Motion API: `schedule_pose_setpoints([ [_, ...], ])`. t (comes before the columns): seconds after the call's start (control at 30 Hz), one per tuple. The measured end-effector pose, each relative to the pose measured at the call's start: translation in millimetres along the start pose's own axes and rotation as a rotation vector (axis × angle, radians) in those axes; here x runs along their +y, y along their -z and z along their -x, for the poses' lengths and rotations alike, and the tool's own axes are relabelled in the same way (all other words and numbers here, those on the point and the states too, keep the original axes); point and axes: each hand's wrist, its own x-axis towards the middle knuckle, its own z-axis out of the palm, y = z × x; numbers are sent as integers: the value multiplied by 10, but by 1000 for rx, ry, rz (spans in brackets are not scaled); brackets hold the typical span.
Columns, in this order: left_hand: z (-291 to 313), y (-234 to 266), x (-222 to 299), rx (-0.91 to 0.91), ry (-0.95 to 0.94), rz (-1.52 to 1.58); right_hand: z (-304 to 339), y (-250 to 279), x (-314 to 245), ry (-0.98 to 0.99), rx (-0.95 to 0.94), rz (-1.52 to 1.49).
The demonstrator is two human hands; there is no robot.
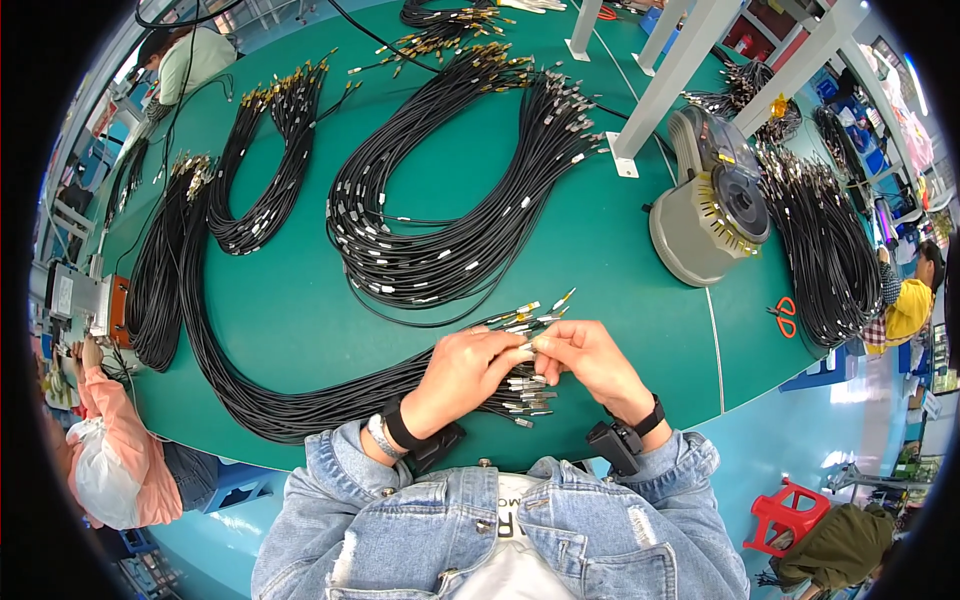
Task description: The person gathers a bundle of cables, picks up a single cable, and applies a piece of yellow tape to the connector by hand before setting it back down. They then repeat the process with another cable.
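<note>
Close together at the near edge of the green table, my left hand (pixel 462 372) and my right hand (pixel 592 362) meet fingertip to fingertip. Both are closed in a pinch on a small pale cable end (pixel 528 346), mostly covered by the fingers. Under and around them lies a long bundle of black cables (pixel 300 402), curving in from the left. Its metal-tipped ends (pixel 528 392) fan out below my fingers, and more tips, some yellowish, poke out beyond them. A dark strap with a black box sits on each wrist.
Looped black cable bundles (pixel 400 270) lie across the green table (pixel 600 250). On the right are a round grey machine (pixel 705 225), orange-handled scissors (pixel 785 317) and another cable bundle (pixel 822 240). Pale metal posts (pixel 665 90) rise behind. A person (pixel 120 445) works at the left.
</note>
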Motion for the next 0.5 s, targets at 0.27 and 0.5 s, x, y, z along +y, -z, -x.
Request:
schedule_pose_setpoints([
  [0.27, -212, 31, -221, 9, 35, -327, -6, 37, -27, -21, 37, 164],
  [0.5, -211, 22, -263, -45, 108, -384, -90, 87, -84, 143, 258, 353],
])
